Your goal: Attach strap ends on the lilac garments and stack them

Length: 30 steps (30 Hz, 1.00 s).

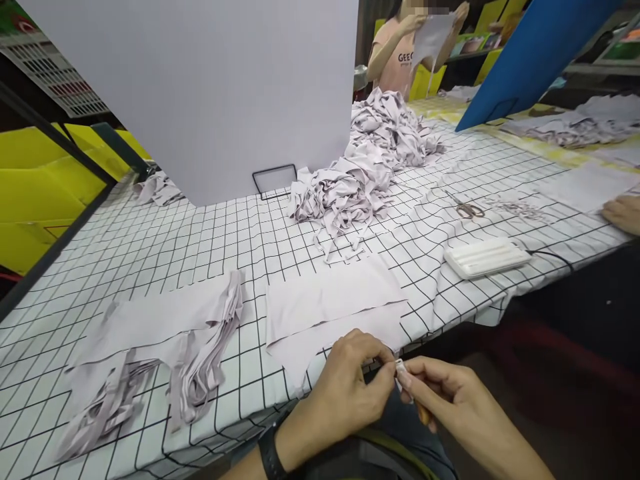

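My left hand (pixel 345 390) and my right hand (pixel 450 393) meet just off the table's front edge, fingertips pinched together on a small white piece (pixel 401 369). A brownish handle end (pixel 424 415) shows under my right palm; what it belongs to I cannot tell. A black watch sits on my left wrist. Directly ahead lies a flat pale lilac fabric piece (pixel 330 300) on the black-and-white checked tablecloth (pixel 200 247). To its left is a stack of similar cut pieces (pixel 165 347).
A big heap of lilac fabric strips (pixel 360 167) lies mid-table before a white board (pixel 215 87). Scissors (pixel 467 210) and a white box (pixel 485 257) lie to the right. Another person's hand (pixel 623 213) rests at the right edge; a person (pixel 400 53) stands behind holding fabric.
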Motion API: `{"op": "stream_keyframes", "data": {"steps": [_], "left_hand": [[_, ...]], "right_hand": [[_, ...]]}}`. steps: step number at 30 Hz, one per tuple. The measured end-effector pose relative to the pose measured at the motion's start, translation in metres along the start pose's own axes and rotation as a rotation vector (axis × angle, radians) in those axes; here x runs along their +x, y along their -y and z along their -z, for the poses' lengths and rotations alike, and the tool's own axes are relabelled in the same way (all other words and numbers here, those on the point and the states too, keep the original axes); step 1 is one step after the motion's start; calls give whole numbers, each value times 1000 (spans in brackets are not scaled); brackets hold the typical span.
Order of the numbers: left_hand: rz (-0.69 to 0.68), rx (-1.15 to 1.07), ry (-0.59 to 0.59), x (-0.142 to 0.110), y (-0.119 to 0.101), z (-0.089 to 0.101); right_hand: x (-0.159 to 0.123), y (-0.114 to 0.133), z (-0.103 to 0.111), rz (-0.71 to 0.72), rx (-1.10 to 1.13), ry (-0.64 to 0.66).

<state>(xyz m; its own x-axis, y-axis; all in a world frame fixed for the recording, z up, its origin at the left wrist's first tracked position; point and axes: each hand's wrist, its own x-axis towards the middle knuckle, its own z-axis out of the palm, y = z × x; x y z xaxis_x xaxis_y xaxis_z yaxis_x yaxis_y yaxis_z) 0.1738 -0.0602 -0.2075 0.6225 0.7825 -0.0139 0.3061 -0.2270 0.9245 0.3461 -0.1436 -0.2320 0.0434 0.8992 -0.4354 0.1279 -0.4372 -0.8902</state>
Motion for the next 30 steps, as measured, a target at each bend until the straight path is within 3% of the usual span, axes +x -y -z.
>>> {"op": "stream_keyframes", "data": {"steps": [3, 5, 9, 11, 14, 20, 30], "left_hand": [[87, -17, 48, 8, 1, 5], [31, 37, 75, 15, 7, 9], [-184, 383, -33, 35, 25, 15], [-215, 571, -26, 46, 33, 17], [-199, 701, 12, 59, 41, 17], [-195, 564, -124, 68, 47, 16], [-380, 525, -214, 63, 46, 11]], "right_hand": [[6, 0, 0, -32, 64, -53], [10, 5, 1, -34, 108, -83], [23, 21, 1, -42, 239, -262], [31, 28, 0, -52, 316, -345], [43, 33, -5, -61, 408, -345], [64, 39, -15, -123, 536, -317], [83, 38, -16, -78, 585, -384]]}}
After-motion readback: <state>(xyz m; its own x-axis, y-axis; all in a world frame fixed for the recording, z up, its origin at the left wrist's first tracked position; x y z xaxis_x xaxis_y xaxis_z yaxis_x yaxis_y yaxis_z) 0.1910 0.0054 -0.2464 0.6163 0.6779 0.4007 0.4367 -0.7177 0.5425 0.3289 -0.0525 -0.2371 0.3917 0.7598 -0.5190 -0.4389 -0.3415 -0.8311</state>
